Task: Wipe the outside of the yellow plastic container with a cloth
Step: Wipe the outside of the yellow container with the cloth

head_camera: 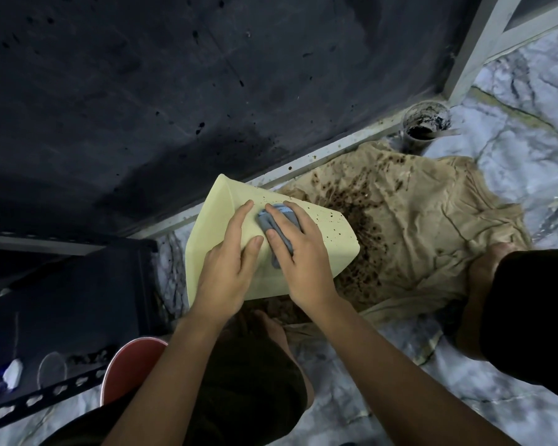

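The yellow container (213, 233) is tipped over the stained tan sheet (416, 226), its speckled side turned up; the left hand (229, 262) lies flat, fingers straight, steadying it, and the right hand (300, 252) presses the blue cloth (276, 226) onto the spots (likely mid-wipe)

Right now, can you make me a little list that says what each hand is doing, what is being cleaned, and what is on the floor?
left hand: rests flat on the yellow container, steadying it
right hand: presses the blue-grey cloth onto the container
yellow container: tipped on its side, dark specks on its outer wall
under it: tan sheet, stained with brown spots
by the wall: dirty cup with dark residue
floor: marbled tile
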